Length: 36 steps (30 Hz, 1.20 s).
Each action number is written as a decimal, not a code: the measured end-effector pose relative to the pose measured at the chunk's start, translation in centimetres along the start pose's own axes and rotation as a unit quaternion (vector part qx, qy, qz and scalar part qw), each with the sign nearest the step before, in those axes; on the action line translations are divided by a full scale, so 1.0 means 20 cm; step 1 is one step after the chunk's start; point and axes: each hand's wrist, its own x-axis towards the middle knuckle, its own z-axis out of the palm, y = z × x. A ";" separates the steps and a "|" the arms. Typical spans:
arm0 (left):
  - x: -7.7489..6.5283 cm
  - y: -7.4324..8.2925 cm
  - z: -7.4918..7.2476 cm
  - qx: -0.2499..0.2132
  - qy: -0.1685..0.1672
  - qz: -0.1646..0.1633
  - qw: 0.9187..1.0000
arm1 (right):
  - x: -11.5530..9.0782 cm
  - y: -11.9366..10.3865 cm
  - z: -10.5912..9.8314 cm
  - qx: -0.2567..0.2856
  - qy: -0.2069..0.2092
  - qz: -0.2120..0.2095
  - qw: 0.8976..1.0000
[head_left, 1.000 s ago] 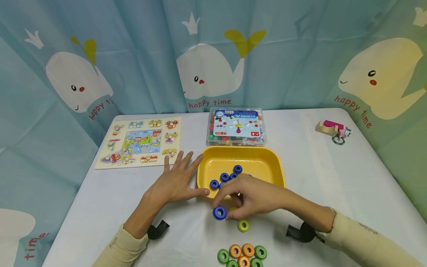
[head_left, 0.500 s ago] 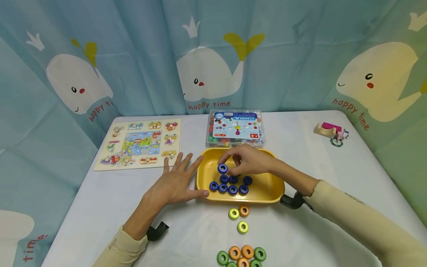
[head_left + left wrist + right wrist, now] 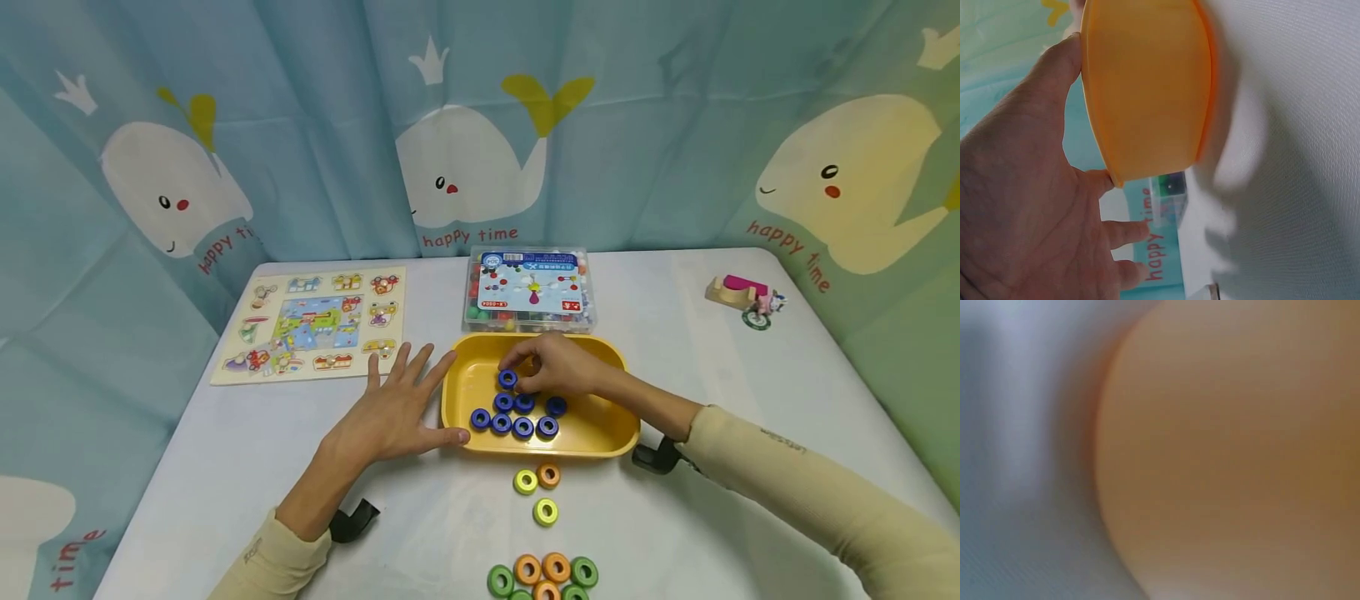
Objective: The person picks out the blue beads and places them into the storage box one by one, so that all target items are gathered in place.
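Note:
A yellow tray (image 3: 600, 425) stands in the middle of the table with several blue rings (image 3: 522, 428) inside. My right hand (image 3: 562, 365) reaches into it and pinches one blue ring (image 3: 507, 380) between thumb and finger, just behind the others. At the tray's left end my left hand (image 3: 386, 412) is spread, its thumb and a fingertip at the rim. The left wrist view shows this hand (image 3: 1041, 175) with straight fingers against the tray's outer wall (image 3: 1147, 87). Close and blurred, the tray wall (image 3: 1229, 456) fills most of the right wrist view.
Two yellow rings (image 3: 526, 482) and an orange ring (image 3: 549, 476) lie before the tray. Green rings (image 3: 501, 581) and orange rings (image 3: 557, 567) sit at the front edge. Behind stands a clear bead box (image 3: 530, 287); a puzzle board (image 3: 315, 325) lies left, small toys (image 3: 742, 296) right.
My right hand has carried a blue ring from in front of the tray into it, then shifted slightly right and lower. The left hand stays at the rim.

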 end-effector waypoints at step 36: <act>-0.01 0.00 -0.01 -0.013 0.007 0.002 1.000 | -0.56 -0.42 0.03 0.055 -0.014 -0.112 0.992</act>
